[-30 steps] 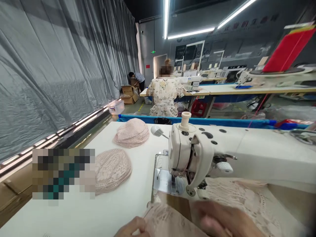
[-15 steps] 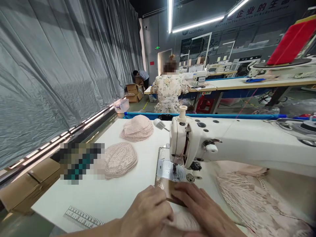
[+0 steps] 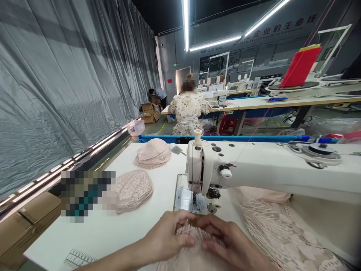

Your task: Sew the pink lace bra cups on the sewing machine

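Note:
My left hand (image 3: 166,237) and my right hand (image 3: 228,241) both pinch a piece of pink lace (image 3: 189,234) on the white table (image 3: 118,233), just in front of the needle plate (image 3: 184,199). Right behind them stands the white sewing machine (image 3: 254,169), its needle (image 3: 194,195) a short way beyond my fingertips. More pink lace fabric (image 3: 282,233) lies heaped under the machine arm to the right.
Two stacks of pink lace cups (image 3: 132,190) (image 3: 152,152) lie on the table's left side. A grey curtain (image 3: 56,86) hangs along the left. A person in a floral dress (image 3: 188,111) sits at a far bench; another person (image 3: 158,96) bends over cardboard boxes (image 3: 149,113).
My hands have gathered the lace up between the fingers; before they lay flatter on it. The view has shifted slightly, with the machine head now further left.

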A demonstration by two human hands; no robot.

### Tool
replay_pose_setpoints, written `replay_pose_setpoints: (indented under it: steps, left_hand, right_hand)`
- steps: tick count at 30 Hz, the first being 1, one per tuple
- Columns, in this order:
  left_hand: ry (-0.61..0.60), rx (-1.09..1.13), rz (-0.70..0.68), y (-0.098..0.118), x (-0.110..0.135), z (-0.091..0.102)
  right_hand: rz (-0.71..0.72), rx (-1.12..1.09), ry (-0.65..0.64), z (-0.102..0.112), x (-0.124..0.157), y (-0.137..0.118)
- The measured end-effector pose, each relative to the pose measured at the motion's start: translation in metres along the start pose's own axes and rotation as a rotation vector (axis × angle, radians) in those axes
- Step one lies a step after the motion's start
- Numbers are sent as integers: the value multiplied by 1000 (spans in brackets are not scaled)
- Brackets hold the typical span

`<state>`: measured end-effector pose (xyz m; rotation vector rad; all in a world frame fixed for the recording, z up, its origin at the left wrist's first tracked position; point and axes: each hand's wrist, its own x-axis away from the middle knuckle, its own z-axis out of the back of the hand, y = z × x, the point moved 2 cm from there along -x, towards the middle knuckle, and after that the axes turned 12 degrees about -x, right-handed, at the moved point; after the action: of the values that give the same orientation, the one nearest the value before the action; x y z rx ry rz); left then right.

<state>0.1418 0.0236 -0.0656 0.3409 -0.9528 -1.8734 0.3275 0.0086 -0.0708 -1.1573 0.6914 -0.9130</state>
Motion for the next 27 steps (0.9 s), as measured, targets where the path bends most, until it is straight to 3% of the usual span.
replay_pose_setpoints:
  steps: [4,8,12,17,20,23,25,27]
  left_hand:
    - [18,-96,-48,4,-4,2]
    - [7,-105,-136,11,-8,6]
    - [-52,-153,-87,15,-13,8]
    - [-8,-190,-82,12,-22,5]
    - [40,-265,-144,11,-28,4]
    - [38,-342,-183,12,-33,5]
    - [33,-407,-213,11,-36,6]
    - [112,-553,-242,10,-37,8]
  right_hand:
    - [7,133,101,1,-3,2]
    - [112,283,165,-1,-4,10]
    - [288,535,238,-4,-4,23]
    - [349,793,376,4,-3,27]
    - [568,903,491,6,-2,11]
    - [758,864,379,-1,-2,1]
    - [753,817,289,-7,-4,2]
    - [728,797,302,-9,-6,6]
